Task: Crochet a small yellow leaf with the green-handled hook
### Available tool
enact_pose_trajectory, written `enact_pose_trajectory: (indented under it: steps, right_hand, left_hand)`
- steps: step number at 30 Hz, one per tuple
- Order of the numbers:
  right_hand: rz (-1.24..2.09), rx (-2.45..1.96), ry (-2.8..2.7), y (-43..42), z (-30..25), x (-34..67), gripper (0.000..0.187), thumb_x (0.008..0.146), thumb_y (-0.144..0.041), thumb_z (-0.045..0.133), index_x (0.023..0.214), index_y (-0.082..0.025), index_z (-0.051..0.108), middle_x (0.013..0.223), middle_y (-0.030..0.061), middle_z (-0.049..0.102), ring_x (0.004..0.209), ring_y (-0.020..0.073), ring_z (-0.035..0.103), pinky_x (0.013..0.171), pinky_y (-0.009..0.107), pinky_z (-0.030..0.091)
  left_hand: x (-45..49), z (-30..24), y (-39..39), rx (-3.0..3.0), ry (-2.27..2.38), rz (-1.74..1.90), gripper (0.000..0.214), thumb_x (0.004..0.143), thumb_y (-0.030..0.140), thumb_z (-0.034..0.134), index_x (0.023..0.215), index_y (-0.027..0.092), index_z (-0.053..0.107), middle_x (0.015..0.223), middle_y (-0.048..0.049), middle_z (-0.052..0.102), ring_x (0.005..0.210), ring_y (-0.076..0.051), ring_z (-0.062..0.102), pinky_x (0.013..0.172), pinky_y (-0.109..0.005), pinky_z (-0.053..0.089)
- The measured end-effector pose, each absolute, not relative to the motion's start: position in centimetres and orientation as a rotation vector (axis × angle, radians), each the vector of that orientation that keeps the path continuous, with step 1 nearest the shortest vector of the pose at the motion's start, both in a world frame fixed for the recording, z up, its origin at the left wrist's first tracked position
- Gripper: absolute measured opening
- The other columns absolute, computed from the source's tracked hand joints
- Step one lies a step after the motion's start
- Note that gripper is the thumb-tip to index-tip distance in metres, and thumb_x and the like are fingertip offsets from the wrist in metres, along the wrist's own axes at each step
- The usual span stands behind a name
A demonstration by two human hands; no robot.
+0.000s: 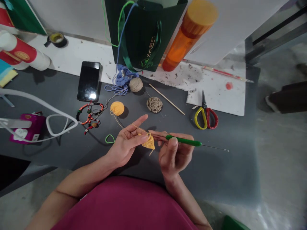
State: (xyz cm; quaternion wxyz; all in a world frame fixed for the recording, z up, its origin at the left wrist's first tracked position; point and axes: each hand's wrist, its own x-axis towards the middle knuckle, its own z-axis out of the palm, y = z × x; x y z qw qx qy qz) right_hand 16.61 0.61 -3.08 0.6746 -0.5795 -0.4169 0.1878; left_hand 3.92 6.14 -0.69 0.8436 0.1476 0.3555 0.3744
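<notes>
in the head view, your left hand (128, 140) pinches the small yellow crochet piece (148, 142) under its thumb, while a finger stretches out past it with the yellow strand (139, 128) drawn across. the piece sits between your two hands, above the dark grey table (223, 179), a short tail hanging from its lower edge. your right hand (176, 155) grips the green-handled crochet hook (183, 140) with the thumb pressed against the handle; one end reaches the top edge of the piece, and a thin metal end points away to your right. you cannot tell whether the working tip goes through a stitch, as it's too small.

the yellow yarn ball (117, 108) lies just beyond your left hand, with a green yarn loop (110, 139) near your wrist. beyond your hands lie a beige crocheted rosette (154, 104) and a wooden stick (166, 99); scissors (204, 103) rest farther right.
</notes>
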Motion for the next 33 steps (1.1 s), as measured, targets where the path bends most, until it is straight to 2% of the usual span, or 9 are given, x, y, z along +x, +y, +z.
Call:
enact_pose_trajectory:
  steps: [9, 17, 22, 25, 29, 33]
  right_hand:
    - [0.572, -1.296, -0.866, 0.6, -3.2, 16.9, 0.009, 0.103, -0.032, 0.053, 0.099, -0.027, 0.06, 0.085, -0.0024, 0.061, 0.058, 0.011, 0.064, 0.053, 0.028, 0.053]
    - [0.743, -1.255, -0.715, 1.3, -3.3, 16.7, 0.018, 0.102, -0.041, 0.052, 0.092, -0.026, 0.053, 0.069, -0.0047, 0.064, 0.052, 0.0132, 0.068, 0.048, 0.025, 0.049]
    - [0.885, -1.234, -0.706, 1.4, -3.3, 17.1, 0.018, 0.101, -0.044, 0.051, 0.094, -0.027, 0.055, 0.059, -0.0063, 0.064, 0.053, 0.0158, 0.069, 0.058, 0.03, 0.056]
    - [0.917, -1.136, -0.735, 1.5, -3.2, 16.9, 0.013, 0.1, -0.04, 0.056, 0.094, -0.028, 0.059, 0.066, -0.0054, 0.07, 0.058, 0.0155, 0.071, 0.065, 0.032, 0.06]
    - [0.791, -1.048, -0.822, 1.7, -3.3, 16.2, 0.003, 0.095, -0.031, 0.067, 0.093, -0.028, 0.067, 0.079, -0.0038, 0.076, 0.071, 0.0155, 0.076, 0.066, 0.03, 0.061]
    - [0.74, -1.061, -0.852, 1.7, -3.1, 16.0, 0.006, 0.098, -0.032, 0.062, 0.096, -0.029, 0.066, 0.078, -0.0036, 0.077, 0.069, 0.0158, 0.077, 0.061, 0.029, 0.061]
  left_hand:
    - [3.9, -0.5, 6.3, 0.3, 0.728, 0.747, 0.048, 0.067, 0.019, 0.094, 0.113, 0.022, 0.081, 0.067, 0.0055, 0.067, 0.067, -0.008, 0.062, 0.074, -0.024, 0.051]
    - [3.9, -1.0, 6.2, 0.293, 0.692, 0.724, 0.045, 0.066, 0.024, 0.096, 0.109, 0.024, 0.084, 0.07, 0.0047, 0.066, 0.072, -0.009, 0.062, 0.081, -0.027, 0.05]
    - [3.9, -0.7, 6.1, 0.323, 0.68, 0.734, 0.042, 0.068, 0.024, 0.094, 0.109, 0.024, 0.084, 0.07, 0.0047, 0.062, 0.072, -0.01, 0.062, 0.079, -0.028, 0.048]
    - [4.0, -0.7, 5.9, 0.37, 0.68, 0.74, 0.044, 0.068, 0.026, 0.095, 0.111, 0.026, 0.083, 0.073, 0.0041, 0.065, 0.073, -0.011, 0.063, 0.079, -0.028, 0.05]
    - [3.9, -1.0, 5.5, 0.509, 0.776, 0.79, 0.051, 0.071, 0.028, 0.094, 0.12, 0.028, 0.08, 0.08, 0.0022, 0.073, 0.078, -0.012, 0.064, 0.084, -0.029, 0.052]
    - [3.9, -1.2, 5.2, 0.642, 0.804, 0.905, 0.057, 0.072, 0.023, 0.093, 0.127, 0.03, 0.077, 0.077, 0.0037, 0.069, 0.074, -0.011, 0.062, 0.075, -0.026, 0.052]
